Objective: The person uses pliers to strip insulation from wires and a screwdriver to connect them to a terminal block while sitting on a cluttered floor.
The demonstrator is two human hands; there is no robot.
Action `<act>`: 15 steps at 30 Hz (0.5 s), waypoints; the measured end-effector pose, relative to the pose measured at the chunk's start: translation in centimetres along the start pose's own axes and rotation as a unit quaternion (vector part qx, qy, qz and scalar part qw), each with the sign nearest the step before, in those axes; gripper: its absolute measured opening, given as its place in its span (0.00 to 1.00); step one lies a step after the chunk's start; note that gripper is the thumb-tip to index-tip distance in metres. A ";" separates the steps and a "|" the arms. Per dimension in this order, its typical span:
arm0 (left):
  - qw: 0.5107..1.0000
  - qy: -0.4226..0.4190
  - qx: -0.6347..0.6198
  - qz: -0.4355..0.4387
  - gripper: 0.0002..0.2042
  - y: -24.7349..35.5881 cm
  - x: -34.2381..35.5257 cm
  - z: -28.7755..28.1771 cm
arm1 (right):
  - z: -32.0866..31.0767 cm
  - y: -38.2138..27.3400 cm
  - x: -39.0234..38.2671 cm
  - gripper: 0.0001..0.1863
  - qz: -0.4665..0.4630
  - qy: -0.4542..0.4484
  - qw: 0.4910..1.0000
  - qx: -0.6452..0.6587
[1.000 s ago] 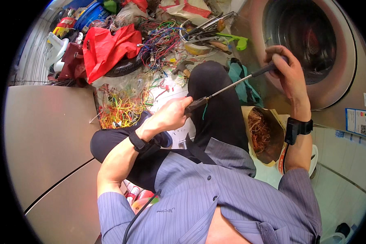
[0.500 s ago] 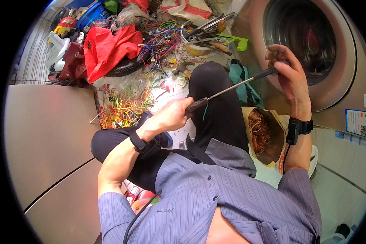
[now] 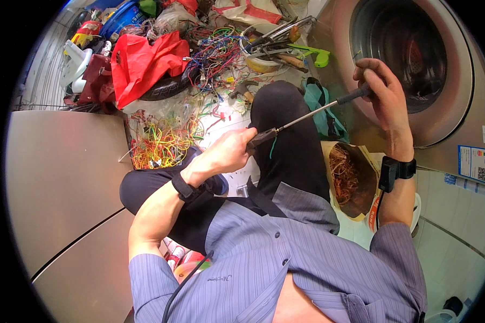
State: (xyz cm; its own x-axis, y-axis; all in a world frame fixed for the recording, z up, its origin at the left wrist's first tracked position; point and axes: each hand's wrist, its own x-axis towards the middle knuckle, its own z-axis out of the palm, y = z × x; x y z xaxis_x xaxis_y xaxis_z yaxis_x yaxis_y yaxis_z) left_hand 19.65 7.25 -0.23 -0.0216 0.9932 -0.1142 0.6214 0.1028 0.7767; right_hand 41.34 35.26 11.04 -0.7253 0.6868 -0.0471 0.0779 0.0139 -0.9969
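Observation:
My left hand point(image 3: 231, 151) is closed round a small dark piece point(image 3: 261, 139), too small to make out fully, with a short green wire point(image 3: 273, 145) hanging from it over my right knee. A long screwdriver point(image 3: 318, 110) runs diagonally from that piece up to the right, its metal tip end touching the piece. My right hand point(image 3: 381, 94) is wrapped round the screwdriver's dark handle near the washing machine's door. Both forearms wear black wrist straps. My dark-trousered knees are bent beneath my hands.
A washing machine point(image 3: 458, 129) stands right, a steel-coloured panel point(image 3: 64, 161) left. A paper bag of copper wire point(image 3: 345, 177), teal bag point(image 3: 323, 118), tangled wires point(image 3: 161, 142), red bag point(image 3: 143, 64), hammer point(image 3: 240, 91) and basin of tools point(image 3: 264, 56) lie around me.
My right hand's fingers and thumb have shifted slightly on the screwdriver's handle. My left hand and the piece in it have hardly moved.

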 end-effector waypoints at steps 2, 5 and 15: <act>1.000 -0.004 -0.001 -0.006 0.09 0.2 0.0 -0.1 | 0.6 0.2 0.2 0.18 -0.007 0.030 0.999 0.008; 1.000 -0.009 -0.001 -0.010 0.10 0.3 0.1 -0.3 | 1.6 0.5 0.0 0.19 -0.048 0.061 0.996 0.036; 0.999 -0.029 -0.021 -0.034 0.10 0.2 -0.2 -0.5 | 3.9 -4.2 -0.5 0.11 -0.059 -0.089 0.994 -0.023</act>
State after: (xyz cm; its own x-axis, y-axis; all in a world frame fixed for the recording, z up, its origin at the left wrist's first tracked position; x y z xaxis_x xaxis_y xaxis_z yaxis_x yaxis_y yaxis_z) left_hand 19.43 7.10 0.27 -0.0173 0.9792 -0.2022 0.5874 0.1736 0.7905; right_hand 38.72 32.06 14.99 -0.8405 0.5390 0.0560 0.0127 0.1228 -0.9923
